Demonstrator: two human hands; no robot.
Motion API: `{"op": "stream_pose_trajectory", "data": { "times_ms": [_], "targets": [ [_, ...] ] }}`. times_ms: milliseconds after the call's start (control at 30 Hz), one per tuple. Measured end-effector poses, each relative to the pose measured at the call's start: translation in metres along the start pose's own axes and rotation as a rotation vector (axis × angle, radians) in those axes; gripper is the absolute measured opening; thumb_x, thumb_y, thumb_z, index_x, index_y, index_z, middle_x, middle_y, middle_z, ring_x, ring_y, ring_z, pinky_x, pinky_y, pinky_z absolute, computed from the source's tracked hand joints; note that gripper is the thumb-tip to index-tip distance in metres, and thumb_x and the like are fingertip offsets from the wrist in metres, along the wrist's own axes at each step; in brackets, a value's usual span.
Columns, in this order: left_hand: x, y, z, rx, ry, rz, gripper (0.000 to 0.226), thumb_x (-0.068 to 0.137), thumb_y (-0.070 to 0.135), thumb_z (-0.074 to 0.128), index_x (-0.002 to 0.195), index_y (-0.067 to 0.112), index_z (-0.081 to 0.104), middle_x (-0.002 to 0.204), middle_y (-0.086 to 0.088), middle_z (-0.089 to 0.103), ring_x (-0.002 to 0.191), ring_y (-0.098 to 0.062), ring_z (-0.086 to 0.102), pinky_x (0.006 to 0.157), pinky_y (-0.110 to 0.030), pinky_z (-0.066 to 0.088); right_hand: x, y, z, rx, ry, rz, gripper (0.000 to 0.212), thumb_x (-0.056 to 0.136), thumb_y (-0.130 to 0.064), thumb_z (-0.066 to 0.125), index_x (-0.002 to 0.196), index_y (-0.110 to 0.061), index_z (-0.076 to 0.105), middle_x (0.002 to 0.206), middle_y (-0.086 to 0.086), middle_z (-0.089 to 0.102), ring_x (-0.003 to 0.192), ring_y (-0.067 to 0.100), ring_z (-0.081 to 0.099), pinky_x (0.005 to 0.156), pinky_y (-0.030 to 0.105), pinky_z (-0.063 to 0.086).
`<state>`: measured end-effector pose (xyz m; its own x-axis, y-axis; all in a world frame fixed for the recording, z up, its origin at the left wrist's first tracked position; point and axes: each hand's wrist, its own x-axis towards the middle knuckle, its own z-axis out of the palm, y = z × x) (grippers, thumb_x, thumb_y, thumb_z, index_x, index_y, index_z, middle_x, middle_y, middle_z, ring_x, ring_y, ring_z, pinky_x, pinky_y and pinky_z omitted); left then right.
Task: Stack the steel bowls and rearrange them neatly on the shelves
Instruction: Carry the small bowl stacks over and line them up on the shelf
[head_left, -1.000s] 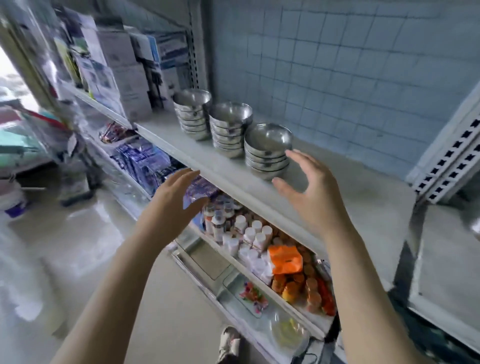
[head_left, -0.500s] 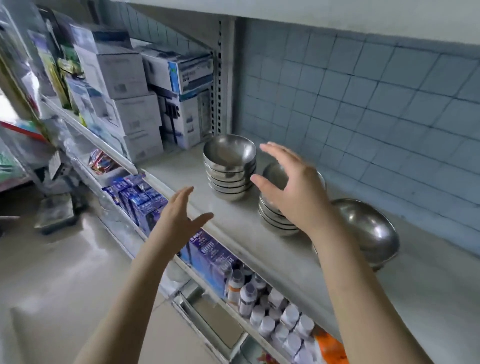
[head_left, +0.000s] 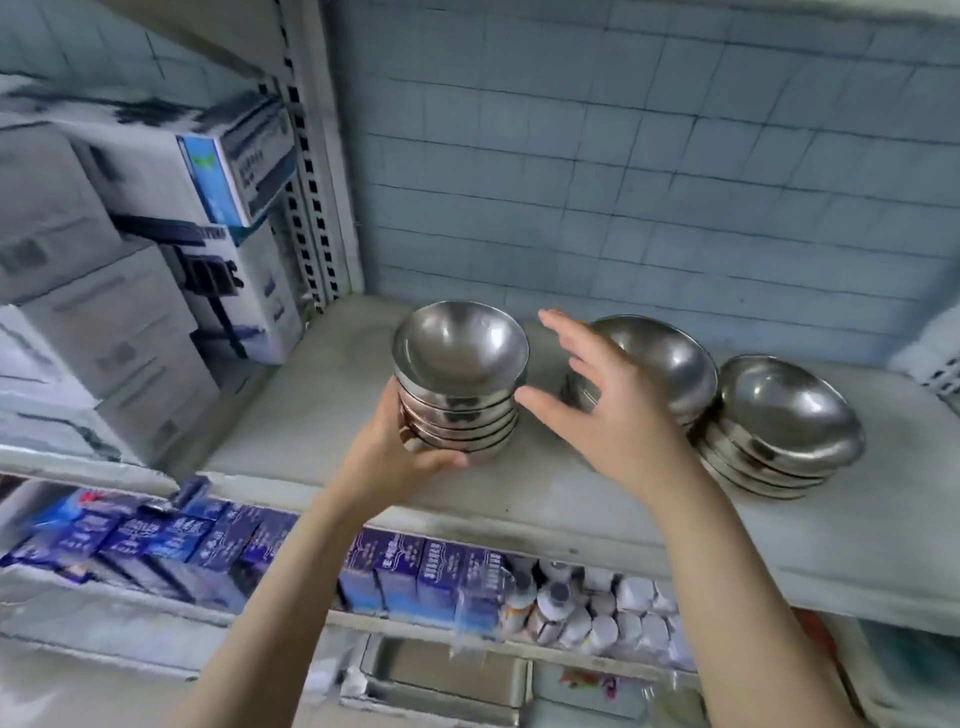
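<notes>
this looked like a small shop: slotted metal shelving (head_left: 307, 171) against a tiled wall (head_left: 623, 182) carried stock in multiples, with stacked cartons (head_left: 130, 322) on the left, rows of identical blue boxes (head_left: 431, 577) and white-capped bottles (head_left: 628, 623) packed tight on the level below, and steel bowls (head_left: 460, 353) in nested stacks.
</notes>
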<state>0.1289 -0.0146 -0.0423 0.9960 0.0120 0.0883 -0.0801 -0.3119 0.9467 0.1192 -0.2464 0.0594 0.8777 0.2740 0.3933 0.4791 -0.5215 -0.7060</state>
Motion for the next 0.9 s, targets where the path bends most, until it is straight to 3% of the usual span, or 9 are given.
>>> {"op": "stream_pose_trajectory", "data": {
  "times_ms": [100,200,300,400,500,633,767,833,900],
  "targets": [
    [-0.002,-0.004,-0.018,-0.034,-0.127,-0.015,0.11,0.05,0.021,0.092,0.143,0.011,0.034,0.119,-0.001,0.066,0.107,-0.006,0.066,0.09,-0.02,0.053,-0.013,-0.005,0.017,-0.024,-0.019,0.11,0.088,0.076,-0.054,0.074,0.151,-0.038,0.03,0.152,-0.028,0.03,0.141,-0.001,0.033,0.118,0.031,0.03],
    [-0.003,-0.006,-0.028,-0.047,-0.195,-0.01,0.102,0.056,0.007,0.091,0.142,0.01,0.036,0.117,-0.002,0.066,0.102,-0.002,0.067,0.081,-0.014,0.051,-0.019,-0.005,0.036,0.069,-0.018,0.173,0.103,0.065,-0.073,0.072,0.151,-0.046,0.022,0.156,-0.027,0.025,0.143,0.002,0.03,0.118,0.038,0.032],
    [-0.005,-0.004,-0.033,-0.043,-0.239,0.013,0.099,0.059,0.012,0.092,0.141,0.016,0.037,0.116,0.006,0.066,0.101,0.004,0.065,0.081,-0.011,0.049,-0.021,-0.001,0.05,0.171,-0.045,0.239,0.102,0.056,-0.079,0.073,0.144,-0.057,0.025,0.156,-0.021,0.031,0.141,0.0,0.033,0.116,0.04,0.035],
    [-0.005,-0.001,-0.035,-0.041,-0.254,0.034,0.099,0.059,0.016,0.091,0.142,0.019,0.036,0.115,0.014,0.064,0.1,0.012,0.062,0.081,-0.005,0.046,-0.019,0.005,0.057,0.291,-0.022,0.26,0.091,0.057,-0.067,0.082,0.133,-0.068,0.032,0.147,-0.021,0.043,0.136,0.001,0.043,0.111,0.04,0.043],
    [-0.005,-0.001,-0.036,-0.054,-0.272,0.04,0.097,0.062,0.011,0.09,0.142,0.019,0.035,0.119,0.013,0.062,0.103,0.012,0.061,0.085,-0.006,0.046,-0.017,0.008,0.059,0.31,0.023,0.249,0.082,0.066,-0.047,0.086,0.132,-0.059,0.039,0.139,-0.022,0.052,0.132,-0.001,0.048,0.102,0.031,0.05],
    [-0.009,-0.005,-0.035,-0.056,-0.237,0.025,0.103,0.06,0.022,0.091,0.142,0.015,0.029,0.129,0.003,0.057,0.111,0.003,0.059,0.095,-0.013,0.048,-0.015,0.009,0.061,0.347,0.052,0.261,0.076,0.073,-0.023,0.084,0.133,-0.046,0.043,0.134,-0.02,0.056,0.129,0.004,0.052,0.088,0.02,0.052],
    [-0.011,-0.008,-0.036,0.008,-0.271,0.031,0.114,0.056,0.037,0.09,0.146,0.017,0.023,0.139,-0.002,0.052,0.125,-0.013,0.054,0.103,-0.021,0.044,-0.013,0.008,0.062,0.381,0.053,0.275,0.08,0.07,-0.042,0.083,0.139,-0.038,0.044,0.139,-0.012,0.056,0.129,0.01,0.054,0.103,0.032,0.048],
    [-0.01,-0.008,-0.036,0.012,-0.277,0.023,0.112,0.058,0.033,0.09,0.147,0.018,0.023,0.137,-0.001,0.053,0.123,-0.012,0.055,0.096,-0.011,0.044,-0.013,0.007,0.066,0.431,0.069,0.267,0.071,0.074,-0.036,0.083,0.135,-0.039,0.048,0.14,-0.011,0.056,0.132,0.007,0.051,0.107,0.037,0.046],
    [-0.01,-0.008,-0.037,-0.009,-0.269,0.017,0.111,0.057,0.032,0.09,0.146,0.019,0.025,0.136,-0.001,0.055,0.121,-0.012,0.056,0.095,-0.015,0.047,-0.014,0.005,0.069,0.48,0.091,0.269,0.068,0.073,-0.031,0.083,0.132,-0.041,0.05,0.14,-0.011,0.057,0.132,0.007,0.051,0.108,0.04,0.046]
  ]
}}
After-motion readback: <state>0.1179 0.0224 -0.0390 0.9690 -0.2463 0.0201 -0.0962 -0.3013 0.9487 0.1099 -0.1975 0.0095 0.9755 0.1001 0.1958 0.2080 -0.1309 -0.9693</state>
